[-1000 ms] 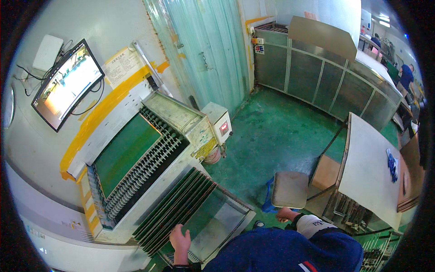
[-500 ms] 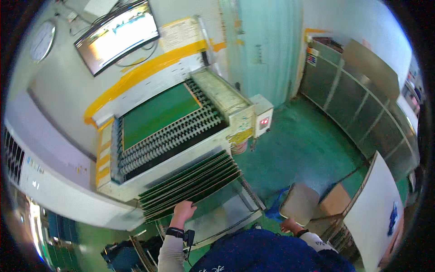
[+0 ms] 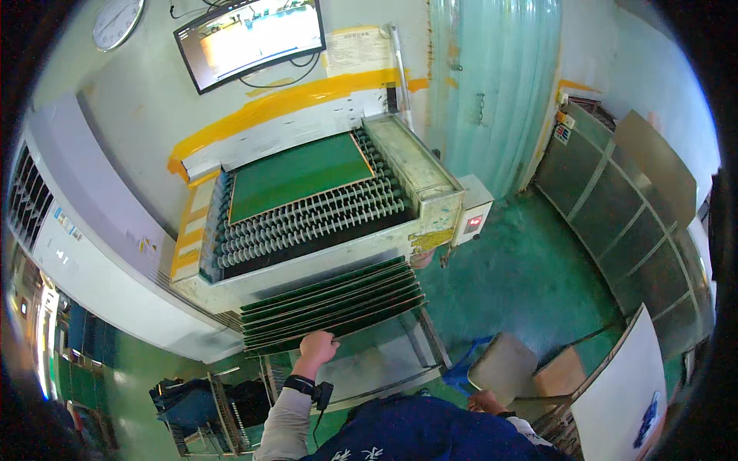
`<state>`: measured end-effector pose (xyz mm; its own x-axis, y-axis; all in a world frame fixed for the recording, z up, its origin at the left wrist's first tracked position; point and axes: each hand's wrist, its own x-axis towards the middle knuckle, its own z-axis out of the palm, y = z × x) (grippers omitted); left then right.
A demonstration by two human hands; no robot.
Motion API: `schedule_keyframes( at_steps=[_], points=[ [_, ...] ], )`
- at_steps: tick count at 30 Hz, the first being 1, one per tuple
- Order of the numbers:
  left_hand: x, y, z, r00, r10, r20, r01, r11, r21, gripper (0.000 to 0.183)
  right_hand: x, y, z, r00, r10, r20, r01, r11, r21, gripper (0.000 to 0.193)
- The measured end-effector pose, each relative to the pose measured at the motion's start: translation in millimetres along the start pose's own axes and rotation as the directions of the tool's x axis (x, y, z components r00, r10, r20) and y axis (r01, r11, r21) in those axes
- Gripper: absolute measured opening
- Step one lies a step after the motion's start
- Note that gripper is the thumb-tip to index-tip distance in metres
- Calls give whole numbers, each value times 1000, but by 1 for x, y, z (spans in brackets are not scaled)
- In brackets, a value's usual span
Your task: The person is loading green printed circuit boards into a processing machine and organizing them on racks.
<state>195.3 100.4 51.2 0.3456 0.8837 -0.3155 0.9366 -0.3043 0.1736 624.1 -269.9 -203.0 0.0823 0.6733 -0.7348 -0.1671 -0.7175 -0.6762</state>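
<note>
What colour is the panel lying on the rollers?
Green, seen in the head view: the panel on the rollers.

Stack of green panels (image 3: pixel 334 303), thin and rectangular, fanned in overlapping layers (edges stepped like shingles) just below the roller conveyor's front lip. They lie nearly flat, tilted slightly downward toward the person. The left hand (image 3: pixel 317 347) touches the lowest panel's near edge, close to its middle.

Wall clock (image 3: pixel 117 21), monitor (image 3: pixel 250 37), plastic strip curtain (image 3: pixel 492 84), white board (image 3: pixel 619 399).
</note>
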Motion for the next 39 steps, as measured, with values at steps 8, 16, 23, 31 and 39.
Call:
schedule_keyframes(
  at_steps=[8, 16, 23, 31, 39],
  points=[
    [11, 8, -1, 998, 64, 9, -64, 998, 25, 25, 26, 21, -17, 965, 233, -120, -258, 930, -263, 12],
    [3, 4, -7, 999, 14, 47, -14, 1000, 2, 26, 16, 2, -4, 994, 98, 52, -71, 923, -379, 21],
    [11, 9, -6, 998, 47, 38, -47, 999, -15, 26, 28, 31, -25, 984, -101, 144, 172, 724, -668, 26],
    [7, -2, 2, 999, 45, 5, -45, 999, -30, 26, 14, 4, -4, 996, 87, -23, -90, 944, -317, 31],
    [8, 6, -4, 999, 41, 20, -40, 999, -26, 26, -3, -11, 5, 985, 159, -63, -169, 964, -205, 37]
  ],
)
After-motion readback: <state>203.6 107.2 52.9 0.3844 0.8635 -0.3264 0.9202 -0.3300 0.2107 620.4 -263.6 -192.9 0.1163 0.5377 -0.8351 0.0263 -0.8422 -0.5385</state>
